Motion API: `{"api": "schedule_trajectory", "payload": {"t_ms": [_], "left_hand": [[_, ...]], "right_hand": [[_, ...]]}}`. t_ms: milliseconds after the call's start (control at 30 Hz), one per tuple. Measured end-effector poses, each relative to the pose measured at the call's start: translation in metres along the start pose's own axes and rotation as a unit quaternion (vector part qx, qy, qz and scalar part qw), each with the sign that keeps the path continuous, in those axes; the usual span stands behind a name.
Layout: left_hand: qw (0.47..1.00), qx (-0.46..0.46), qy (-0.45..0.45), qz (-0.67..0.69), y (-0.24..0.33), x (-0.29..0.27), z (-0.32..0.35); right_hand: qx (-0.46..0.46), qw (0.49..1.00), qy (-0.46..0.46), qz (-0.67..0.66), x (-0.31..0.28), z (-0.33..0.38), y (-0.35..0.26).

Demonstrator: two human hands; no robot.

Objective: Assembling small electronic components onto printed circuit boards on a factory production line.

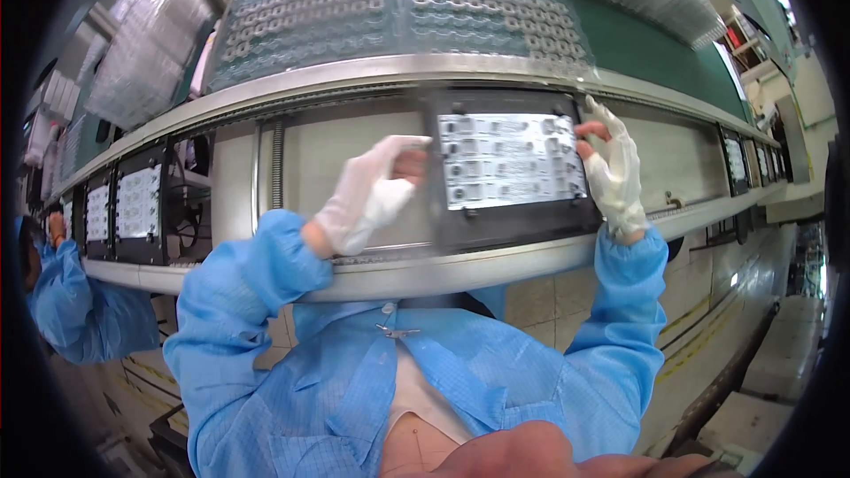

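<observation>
Panel (509, 162) lies on black plate (531, 225); left hand (367, 199) half-curled, apparently empty, just left of plate; right hand (615, 173) loosely spread at plate's right edge, contact unclear. Right-hand bump could skew panel on plate.

Both sleeved forearms (629, 288) reach forward, well apart. The gloved left hand (367, 190) is loosely curved, facing right; the right hand (615, 164) bends inward, bare fingers (595, 129) showing.

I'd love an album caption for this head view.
Gloved left hand and right hand flank a black fixture bearing a silvery panel.
</observation>
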State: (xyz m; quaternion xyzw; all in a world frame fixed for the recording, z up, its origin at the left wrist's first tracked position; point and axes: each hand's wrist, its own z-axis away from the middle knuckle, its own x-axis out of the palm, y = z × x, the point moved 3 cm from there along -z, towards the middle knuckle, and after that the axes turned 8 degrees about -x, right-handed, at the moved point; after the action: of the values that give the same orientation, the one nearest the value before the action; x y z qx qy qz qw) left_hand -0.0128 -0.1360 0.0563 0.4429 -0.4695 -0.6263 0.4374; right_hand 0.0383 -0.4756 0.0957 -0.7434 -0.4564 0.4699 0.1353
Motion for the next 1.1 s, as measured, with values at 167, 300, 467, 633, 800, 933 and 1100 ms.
{"api": "schedule_trajectory", "payload": {"t_ms": [167, 300, 467, 633, 800, 933, 1100], "left_hand": [[0.984, 0.131, -0.122, -0.016, 0.009, 0.051, -0.032], [0.967, 0.127, -0.077, -0.207, 0.001, 0.039, -0.04], [0.869, 0.083, 0.105, -0.476, 0.014, -0.075, 0.025], [0.687, -0.037, 0.368, -0.625, -0.027, -0.209, 0.114], [0.602, -0.135, 0.453, -0.644, -0.063, -0.278, 0.17], [0.593, -0.108, 0.464, -0.649, -0.089, -0.3, 0.196], [0.68, -0.158, 0.409, -0.588, -0.075, -0.279, 0.193]], "right_hand": [[-0.027, 0.946, -0.299, -0.123, 0.045, 0.004, -0.084], [-0.163, 0.884, -0.427, -0.096, 0.096, 0.007, -0.109], [-0.139, 0.926, -0.348, 0.049, 0.113, 0.007, -0.068], [-0.085, 0.923, -0.347, 0.146, 0.102, 0.01, -0.024], [-0.063, 0.874, -0.411, 0.253, 0.074, 0.022, 0.022], [-0.033, 0.851, -0.498, 0.163, 0.093, -0.002, -0.005], [0.001, 0.958, -0.268, 0.097, 0.098, -0.06, -0.031]]}}
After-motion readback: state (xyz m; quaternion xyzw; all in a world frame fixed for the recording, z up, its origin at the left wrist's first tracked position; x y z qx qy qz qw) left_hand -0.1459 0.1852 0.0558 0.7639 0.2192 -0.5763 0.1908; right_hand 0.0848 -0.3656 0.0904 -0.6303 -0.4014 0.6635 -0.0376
